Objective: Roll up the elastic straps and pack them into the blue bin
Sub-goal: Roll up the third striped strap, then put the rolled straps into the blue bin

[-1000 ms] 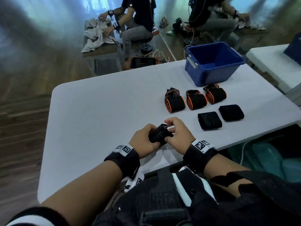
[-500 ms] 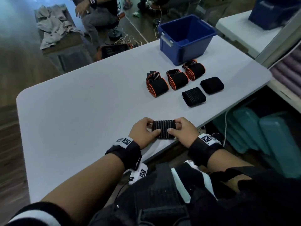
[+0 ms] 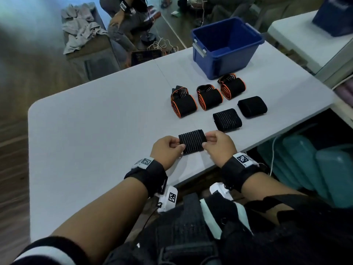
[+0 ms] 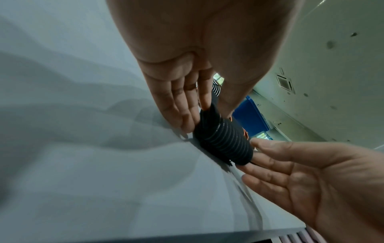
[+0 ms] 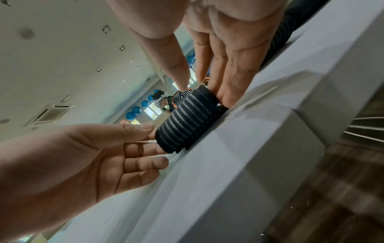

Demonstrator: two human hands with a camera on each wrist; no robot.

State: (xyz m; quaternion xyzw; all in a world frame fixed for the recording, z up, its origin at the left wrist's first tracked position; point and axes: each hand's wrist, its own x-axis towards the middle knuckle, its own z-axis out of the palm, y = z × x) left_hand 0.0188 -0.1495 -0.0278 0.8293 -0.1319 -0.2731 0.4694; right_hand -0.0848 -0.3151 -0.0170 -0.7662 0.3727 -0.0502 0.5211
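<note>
A rolled black ribbed strap (image 3: pixel 193 142) lies crosswise on the white table (image 3: pixel 95 131) near its front edge. My left hand (image 3: pixel 178 147) pinches its left end and my right hand (image 3: pixel 207 140) pinches its right end. The wrist views show the roll (image 4: pixel 224 141) (image 5: pixel 187 120) resting on the table, thumbs above and fingers beside each end. Further back lie three orange-edged rolls (image 3: pixel 184 105) (image 3: pixel 210 98) (image 3: pixel 232 87) and two black rolls (image 3: pixel 227 119) (image 3: pixel 252 106). The blue bin (image 3: pixel 229 60) stands open behind them, and what I see of its inside holds nothing.
A second white table (image 3: pixel 305 41) with another blue bin (image 3: pixel 334 14) stands at the right. Teal cases (image 3: pixel 315 165) sit below the table's right edge. People sit beyond the far edge, next to a low bench with grey cloths (image 3: pixel 82 29).
The roll, held bunched between both hands a second ago, now lies crosswise on the table with a hand at each end. My view has tilted further down.
</note>
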